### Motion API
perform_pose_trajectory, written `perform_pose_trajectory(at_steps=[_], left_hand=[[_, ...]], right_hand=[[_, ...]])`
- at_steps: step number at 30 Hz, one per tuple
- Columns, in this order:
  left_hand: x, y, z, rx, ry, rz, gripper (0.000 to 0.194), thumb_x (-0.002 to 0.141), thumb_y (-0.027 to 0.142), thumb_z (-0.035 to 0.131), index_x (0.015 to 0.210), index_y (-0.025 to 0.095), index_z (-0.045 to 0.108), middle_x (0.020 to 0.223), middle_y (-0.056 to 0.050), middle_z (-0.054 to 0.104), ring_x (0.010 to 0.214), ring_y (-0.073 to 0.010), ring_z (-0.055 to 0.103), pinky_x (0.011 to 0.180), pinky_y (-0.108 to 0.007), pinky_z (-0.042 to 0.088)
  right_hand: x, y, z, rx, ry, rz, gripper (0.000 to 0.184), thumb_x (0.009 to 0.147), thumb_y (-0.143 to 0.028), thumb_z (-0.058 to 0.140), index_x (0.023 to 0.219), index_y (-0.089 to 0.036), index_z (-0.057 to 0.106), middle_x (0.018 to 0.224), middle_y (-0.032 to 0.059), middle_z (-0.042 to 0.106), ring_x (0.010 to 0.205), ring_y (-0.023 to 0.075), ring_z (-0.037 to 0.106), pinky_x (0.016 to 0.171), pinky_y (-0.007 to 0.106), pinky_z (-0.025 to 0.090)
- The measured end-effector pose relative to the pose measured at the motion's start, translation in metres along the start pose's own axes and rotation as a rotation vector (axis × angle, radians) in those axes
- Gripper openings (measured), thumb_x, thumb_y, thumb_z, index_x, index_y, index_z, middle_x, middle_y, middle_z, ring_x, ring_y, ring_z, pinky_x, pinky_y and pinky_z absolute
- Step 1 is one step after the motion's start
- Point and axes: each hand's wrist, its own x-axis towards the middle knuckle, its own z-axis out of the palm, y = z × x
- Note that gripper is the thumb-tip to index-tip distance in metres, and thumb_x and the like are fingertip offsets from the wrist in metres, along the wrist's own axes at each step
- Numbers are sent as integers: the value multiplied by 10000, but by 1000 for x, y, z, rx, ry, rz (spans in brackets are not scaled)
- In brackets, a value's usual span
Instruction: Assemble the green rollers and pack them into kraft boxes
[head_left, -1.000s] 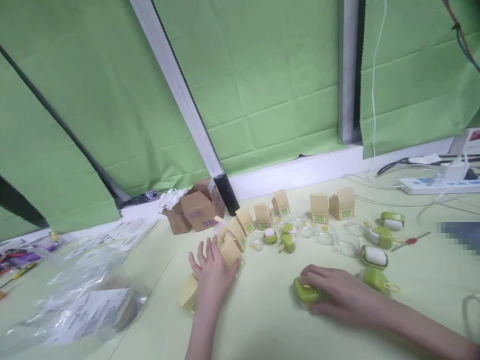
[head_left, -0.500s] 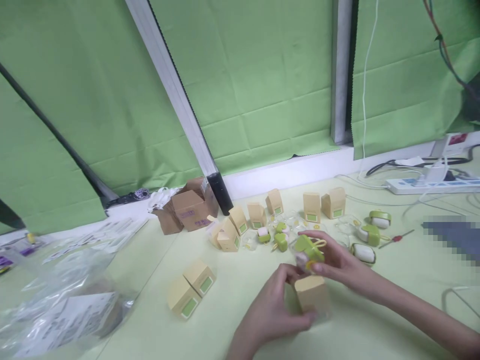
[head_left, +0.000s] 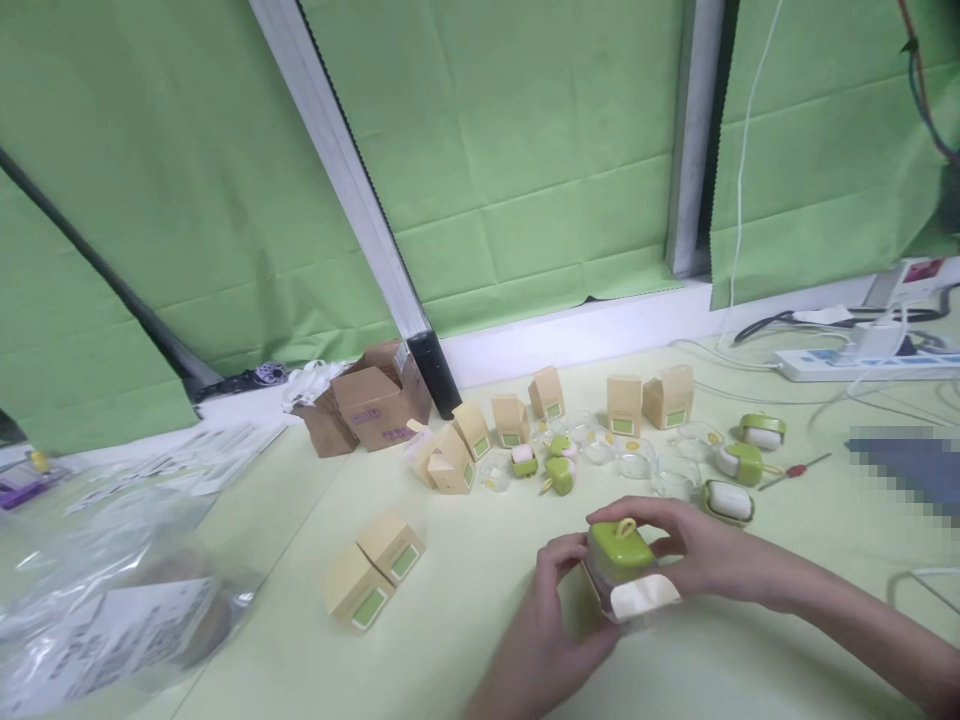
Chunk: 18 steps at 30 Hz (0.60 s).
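My left hand [head_left: 551, 630] is closed round the near left side of a small tan cardboard box [head_left: 646, 597], whose top flap stands folded out. At the box's open top is a small green-topped case [head_left: 621, 546] with a yellow loop, its lower part hidden by the box. My right hand [head_left: 705, 552] grips this case from the right, thumb and fingers on either side. Beyond the hands lie several like green-and-white cases [head_left: 559, 474] and clear plastic shells [head_left: 637, 460].
Two closed tan boxes [head_left: 356, 590] lie at left, and several more [head_left: 624, 405] stand at the back. A brown carton [head_left: 379, 405] sits by a black cylinder [head_left: 433, 375]. At right are a red-handled screwdriver [head_left: 796, 470] and a power strip [head_left: 810, 366]. Plastic bags [head_left: 97, 600] cover the left.
The green case has gone from tilted above the box to upright, partly down in its opening. My right hand has moved down with it. The box flap now leans toward me.
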Motion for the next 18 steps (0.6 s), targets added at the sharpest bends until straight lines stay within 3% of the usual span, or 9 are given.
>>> perform_pose_trajectory(at_steps=[4,7,13,18], left_hand=[[0,0,1,6,27,-8,505,776,174,612,1215,222,368,1277,-113,466,1237,-239,446,1049,-414,363],[1,0,0,91,13,32,415,759,166,630,1132,235,463,1260,-95,474,1217,-243,449,1030,-416,373],[3,7,-2,158,-35,24,287,754,204,651,1021,240,553,1172,-79,526,1147,-240,481,970,-393,405],[1,6,-1,77,5,-29,379,741,190,668,1086,236,517,1191,-67,540,1146,-222,498,987,-357,388]], right_hand=[[-3,-3,6,-144,-15,-43,511,712,-344,702,1201,-324,555,1184,30,551,1084,242,532,913,374,437],[-6,-2,1,-206,-53,-57,479,757,-373,657,1220,-318,547,1165,38,547,1022,221,552,917,377,439],[4,12,-5,-17,-57,-47,423,845,-311,517,1266,-280,485,1104,65,585,1083,222,536,859,364,474],[8,11,10,-128,118,-111,117,799,-308,586,887,-232,595,958,35,601,902,200,580,776,329,473]])
